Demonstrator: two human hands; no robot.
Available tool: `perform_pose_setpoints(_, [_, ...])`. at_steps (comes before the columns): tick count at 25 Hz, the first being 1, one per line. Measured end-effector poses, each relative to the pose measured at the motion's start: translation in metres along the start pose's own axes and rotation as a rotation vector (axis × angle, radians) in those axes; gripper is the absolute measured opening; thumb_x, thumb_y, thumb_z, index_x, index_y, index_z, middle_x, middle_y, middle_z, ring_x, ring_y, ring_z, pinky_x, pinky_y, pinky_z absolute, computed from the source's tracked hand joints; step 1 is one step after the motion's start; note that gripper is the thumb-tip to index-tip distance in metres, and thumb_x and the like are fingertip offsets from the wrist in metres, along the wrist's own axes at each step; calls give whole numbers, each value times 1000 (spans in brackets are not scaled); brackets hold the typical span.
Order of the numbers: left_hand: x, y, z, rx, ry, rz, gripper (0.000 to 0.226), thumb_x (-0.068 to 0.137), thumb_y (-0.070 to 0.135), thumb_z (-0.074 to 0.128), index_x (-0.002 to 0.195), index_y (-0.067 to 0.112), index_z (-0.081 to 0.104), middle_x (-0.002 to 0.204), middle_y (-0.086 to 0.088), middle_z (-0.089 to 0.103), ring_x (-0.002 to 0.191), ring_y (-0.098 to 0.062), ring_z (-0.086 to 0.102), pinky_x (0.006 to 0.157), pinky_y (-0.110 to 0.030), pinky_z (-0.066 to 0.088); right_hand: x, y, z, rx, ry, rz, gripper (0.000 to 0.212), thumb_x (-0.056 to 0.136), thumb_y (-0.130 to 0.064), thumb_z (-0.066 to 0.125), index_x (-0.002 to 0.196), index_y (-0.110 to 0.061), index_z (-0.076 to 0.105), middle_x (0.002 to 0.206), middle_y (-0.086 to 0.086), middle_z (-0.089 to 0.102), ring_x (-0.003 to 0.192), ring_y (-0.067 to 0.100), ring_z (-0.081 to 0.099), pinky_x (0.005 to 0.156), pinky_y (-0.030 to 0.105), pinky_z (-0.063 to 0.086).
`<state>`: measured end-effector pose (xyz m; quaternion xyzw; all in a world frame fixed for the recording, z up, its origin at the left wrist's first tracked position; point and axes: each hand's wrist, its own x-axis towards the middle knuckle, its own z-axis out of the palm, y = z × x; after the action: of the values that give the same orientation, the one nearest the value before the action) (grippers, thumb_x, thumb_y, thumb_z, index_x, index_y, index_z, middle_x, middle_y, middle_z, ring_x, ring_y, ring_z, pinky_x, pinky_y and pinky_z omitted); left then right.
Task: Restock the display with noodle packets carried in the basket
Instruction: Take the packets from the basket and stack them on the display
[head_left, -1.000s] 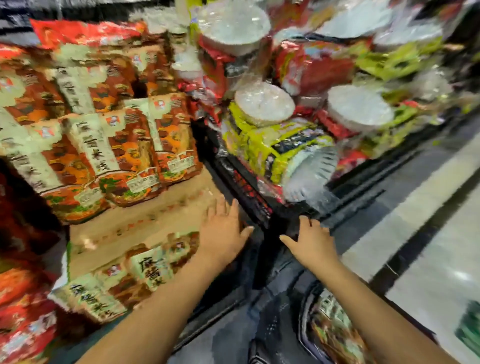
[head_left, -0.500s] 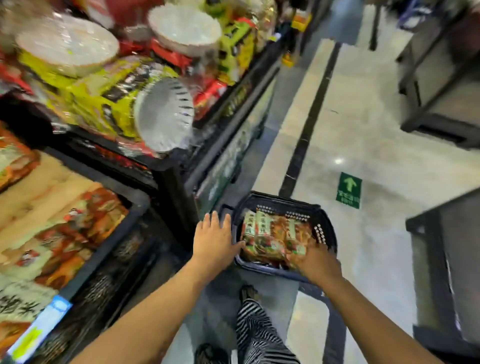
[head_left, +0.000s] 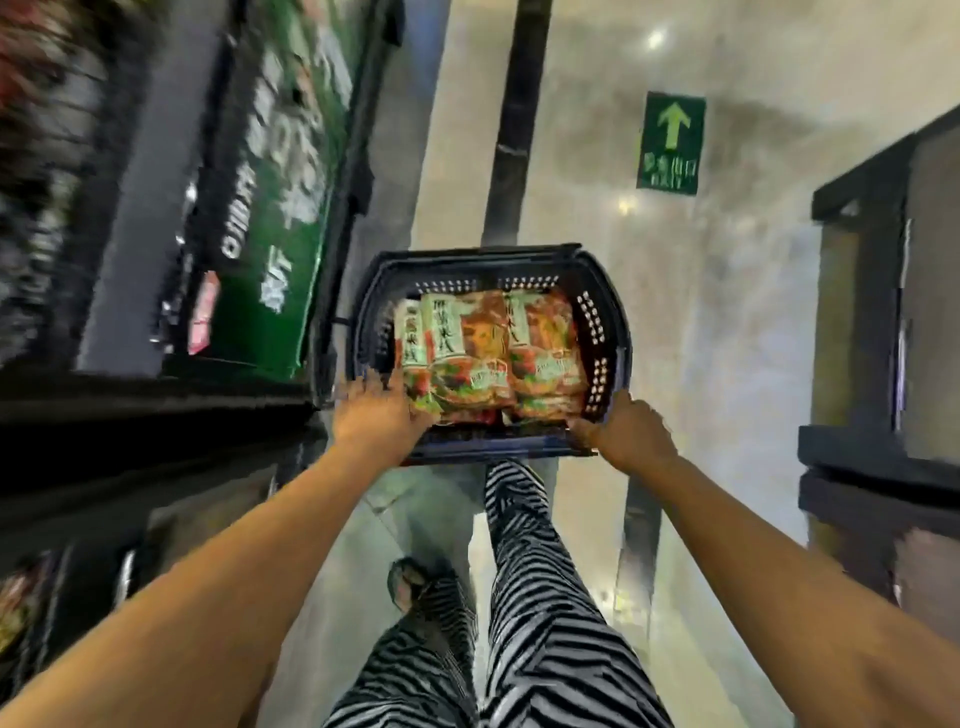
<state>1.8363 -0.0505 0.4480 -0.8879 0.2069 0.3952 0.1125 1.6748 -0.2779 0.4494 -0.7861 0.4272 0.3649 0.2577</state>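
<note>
- Grip is the thing to get right in this step, which I take to be lifting stock out for the shelf. Take one short stack by its ends, thumbs on top and fingers beneath. Raise it level so the slick wrappers do not slide apart.
- On the shelving side, the left hand (head_left: 382, 418) reaches into the near-left corner of the basket (head_left: 602, 332), with its fingers (head_left: 358, 389) spread over the near end of the leftmost packet. Blur hides whether they have closed on it.
- At the near-right corner sits the right hand (head_left: 631, 436), thumb up beside the perforated wall and fingers pointing inward toward the near edge of the stock. I cannot tell whether it holds a packet, the rim or nothing.
- Inside the basket the noodle packets (head_left: 483, 348) lie flat in overlapping stacks. They are red and orange with pale green printed bands, and they fill most of the basket.
- That basket is dark plastic and stands on the pale glossy floor (head_left: 727, 312), just ahead of the person's striped trousers (head_left: 540, 623) and a sandalled foot (head_left: 410, 582).
- Along the left runs the display (head_left: 156, 405), dark shelving with a green panel (head_left: 275, 234) low down, just beside the basket. Its stock is too blurred to judge how much room is left.
- Beyond the basket a green arrow sign (head_left: 671, 143) lies on the floor.
</note>
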Motion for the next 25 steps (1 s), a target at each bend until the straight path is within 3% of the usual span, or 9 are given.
perform_pose_setpoints(2, [49,12,8,5,-36,-9,93,91,70,42,157,11,11,160,-17,23,146,-34,25,115,-48,30,47,0,3,21,9,-15,74,84,-68,54,125,-7,45,112,21,63,99,38,61,82,44,53])
perform_pose_setpoints(5, [117,22,34,-71,-42,-63,96,87,71,48,155,10,16,152,-17,37,138,-36,37,108,-46,39,118,-6,18,46,-63,-18,62,90,-50,60,132,-8,43,123,18,59,112,38,57,86,39,46])
perform_pose_setpoints(8, [172,34,62,-189,-72,-131,96,86,70,52,152,7,22,148,-21,41,133,-40,42,102,-48,41,186,-13,42,179,-94,-6,76,81,-52,70,135,-7,40,128,18,57,119,39,55,95,45,48])
perform_pose_setpoints(11, [223,47,95,-319,-121,-203,105,83,69,57,154,4,14,154,-24,31,137,-42,37,105,-50,41,248,-15,72,258,-79,109,89,82,-51,72,143,-2,30,141,24,44,130,40,43,106,48,41])
perform_pose_setpoints(16, [281,57,141,-614,17,-452,136,48,88,68,149,7,27,149,-20,39,135,-42,40,104,-55,43,310,-18,104,413,-3,260,96,73,-57,76,140,-3,34,141,17,47,130,37,45,106,47,40])
perform_pose_setpoints(19, [295,67,148,-798,120,-513,119,55,63,86,144,8,31,139,-12,51,127,-35,51,95,-44,52,324,-20,120,448,138,314,97,65,-59,80,134,-4,40,136,15,51,130,36,42,105,52,40])
perform_pose_setpoints(21, [297,72,145,-878,98,-521,99,63,49,87,137,4,39,121,-5,60,113,-27,60,66,-22,54,324,-23,121,469,233,357,100,61,-55,85,133,-5,37,136,15,50,131,36,38,107,52,38])
perform_pose_setpoints(22, [299,73,143,-889,72,-516,91,68,45,86,135,2,42,116,-4,60,110,-24,61,61,-17,50,326,-25,122,508,243,368,100,60,-53,87,132,-6,36,133,15,50,129,36,41,105,51,40])
perform_pose_setpoints(25, [304,70,138,-989,8,-430,73,73,35,85,131,5,52,122,-3,63,112,-21,60,80,-20,46,324,-29,118,645,161,361,99,55,-47,92,128,-9,37,124,10,58,113,31,57,98,48,49])
